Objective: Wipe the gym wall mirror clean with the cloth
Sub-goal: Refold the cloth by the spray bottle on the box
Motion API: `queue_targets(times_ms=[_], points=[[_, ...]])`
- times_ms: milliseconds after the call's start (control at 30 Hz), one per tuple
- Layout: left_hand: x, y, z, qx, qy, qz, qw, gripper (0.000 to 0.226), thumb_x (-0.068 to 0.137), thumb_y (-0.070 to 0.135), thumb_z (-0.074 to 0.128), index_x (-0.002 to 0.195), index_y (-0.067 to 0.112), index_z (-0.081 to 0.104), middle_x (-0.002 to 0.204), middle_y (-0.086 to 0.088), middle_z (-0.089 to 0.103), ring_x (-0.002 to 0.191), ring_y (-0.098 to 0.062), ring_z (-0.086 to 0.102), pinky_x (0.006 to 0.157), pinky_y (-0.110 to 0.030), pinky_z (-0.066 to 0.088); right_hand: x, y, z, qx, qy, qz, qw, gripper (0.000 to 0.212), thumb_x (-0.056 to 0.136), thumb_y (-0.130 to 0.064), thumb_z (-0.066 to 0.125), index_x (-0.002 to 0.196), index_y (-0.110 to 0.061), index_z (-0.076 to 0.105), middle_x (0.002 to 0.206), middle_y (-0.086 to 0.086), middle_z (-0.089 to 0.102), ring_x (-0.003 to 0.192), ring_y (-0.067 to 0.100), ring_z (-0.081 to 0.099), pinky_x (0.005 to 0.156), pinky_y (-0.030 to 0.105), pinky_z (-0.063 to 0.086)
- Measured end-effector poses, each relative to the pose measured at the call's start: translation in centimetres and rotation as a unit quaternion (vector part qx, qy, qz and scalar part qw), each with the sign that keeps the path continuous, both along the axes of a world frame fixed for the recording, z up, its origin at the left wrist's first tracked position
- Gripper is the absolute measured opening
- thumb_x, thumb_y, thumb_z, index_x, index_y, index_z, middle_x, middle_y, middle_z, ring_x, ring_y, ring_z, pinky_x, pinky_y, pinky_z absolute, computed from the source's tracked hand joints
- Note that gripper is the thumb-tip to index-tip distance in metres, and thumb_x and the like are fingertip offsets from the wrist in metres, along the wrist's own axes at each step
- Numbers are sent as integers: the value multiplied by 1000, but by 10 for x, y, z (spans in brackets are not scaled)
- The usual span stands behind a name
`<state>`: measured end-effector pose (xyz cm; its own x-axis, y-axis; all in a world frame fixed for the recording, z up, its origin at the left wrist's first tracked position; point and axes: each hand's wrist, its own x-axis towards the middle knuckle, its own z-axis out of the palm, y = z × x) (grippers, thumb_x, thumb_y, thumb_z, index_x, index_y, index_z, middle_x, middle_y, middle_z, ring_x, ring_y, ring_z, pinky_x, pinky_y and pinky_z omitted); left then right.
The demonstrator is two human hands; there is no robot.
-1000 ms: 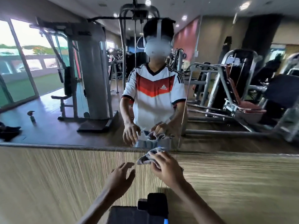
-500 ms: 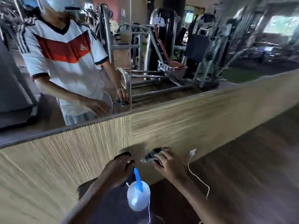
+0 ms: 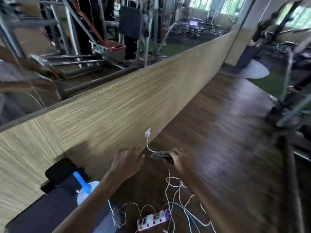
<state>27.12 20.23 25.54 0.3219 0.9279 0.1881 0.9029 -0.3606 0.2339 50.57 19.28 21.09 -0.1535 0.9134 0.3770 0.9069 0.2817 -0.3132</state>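
The wall mirror [image 3: 117, 31] runs across the upper left above a pale wood-grain panel [image 3: 117, 105] and reflects gym machines and my arms. My right hand [image 3: 180, 159] grips a bunched dark grey cloth [image 3: 159, 155] low in front of the panel, well below the mirror. My left hand [image 3: 127, 159] hovers just left of it with fingers spread and holds nothing. A clear spray bottle with a blue nozzle [image 3: 85, 189] stands below my left forearm, partly hidden by it.
A white power strip [image 3: 153, 220] with several tangled white cables lies on the dark wood floor [image 3: 227, 148]. One cable runs up to a wall socket [image 3: 147, 132]. A black padded seat [image 3: 58, 170] stands lower left. Exercise machines [image 3: 289, 105] stand at the right.
The view has swung right and down, away from the mirror. Both hands have dropped from the mirror's lower edge to near the floor. The cloth stays in my right hand.
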Motion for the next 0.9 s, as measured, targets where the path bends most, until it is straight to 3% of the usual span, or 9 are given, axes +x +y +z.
queue_targets(times_ms=[133,300,433,500,600,667,733,800,900], points=[[57,17,-4,1,13,-8,1000,36,100,43,41,117,20,63,113,-5,71,103,-33,67,82,-38,50,44,5,-1,32,-1,-22,999,36,82,-49,48,90,-28,76,75,-5,64,66,25,67,48,36,53],[124,58,0,29,-5,-27,999,41,92,48,37,94,20,67,87,-4,73,76,-30,71,63,-35,51,111,39,18,52,22,-25,998,30,82,-43,48,98,-32,72,81,-2,65,74,26,67,51,38,52],[180,102,17,70,-18,-3,997,43,91,46,42,106,18,71,101,-4,74,90,-31,72,79,-39,52,177,90,40,49,39,-29,998,32,79,-33,62,111,-39,60,91,-10,62,86,23,65,64,37,50],[199,123,26,90,-42,19,995,57,84,50,35,104,14,74,93,-6,75,79,-31,73,74,-40,54,205,107,57,43,57,-12,997,39,84,-30,59,115,-53,59,97,-20,57,98,16,61,74,37,50],[219,146,39,127,-23,67,989,54,84,49,36,96,14,75,80,-3,75,63,-26,72,61,-40,56,235,135,86,62,56,71,994,66,94,-28,58,111,-85,31,112,-55,38,107,-2,45,84,25,38],[227,161,45,122,-15,78,989,52,85,49,37,96,15,75,79,-2,75,61,-25,71,59,-39,56,247,168,91,40,39,84,995,39,94,-43,41,117,-75,45,117,-49,46,113,-4,45,88,25,40],[233,178,50,117,-27,98,988,62,85,54,29,105,16,74,90,-3,76,74,-27,73,70,-38,56,252,200,84,13,49,76,996,52,88,-54,24,124,-49,61,121,-27,59,118,4,51,93,32,43],[240,197,54,102,-32,116,987,70,84,59,23,115,18,71,102,-2,75,87,-28,73,79,-37,54,250,228,78,29,53,66,996,52,90,-55,27,123,-40,65,119,-20,63,116,6,53,92,36,45],[252,233,62,118,-38,129,984,61,88,54,30,119,18,69,109,-1,74,93,-26,72,83,-37,52,251,266,80,49,72,72,994,41,92,-50,37,116,-37,68,111,-17,67,108,9,59,84,40,50]])
